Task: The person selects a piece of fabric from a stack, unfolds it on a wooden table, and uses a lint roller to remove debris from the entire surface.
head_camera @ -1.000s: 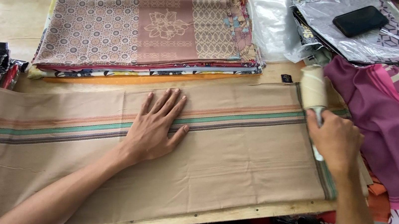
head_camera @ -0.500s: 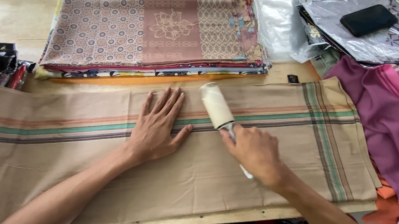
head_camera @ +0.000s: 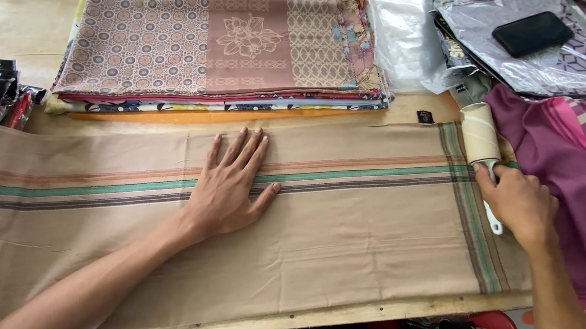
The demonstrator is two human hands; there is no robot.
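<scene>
Head view: my left hand (head_camera: 227,190) lies flat, fingers spread, mid-cloth (head_camera: 344,229) on the table (head_camera: 379,312). My right hand (head_camera: 520,205) has fingers wrapped round the roller (head_camera: 481,138), at the cloth's right end, beside purple fabric (head_camera: 585,183).

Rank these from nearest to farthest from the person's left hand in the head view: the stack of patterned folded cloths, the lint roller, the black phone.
From the left hand:
1. Stack of patterned folded cloths, just beyond the fingertips.
2. Lint roller, to the right, in the right hand.
3. Black phone, far top right on a plastic-wrapped packet.
</scene>
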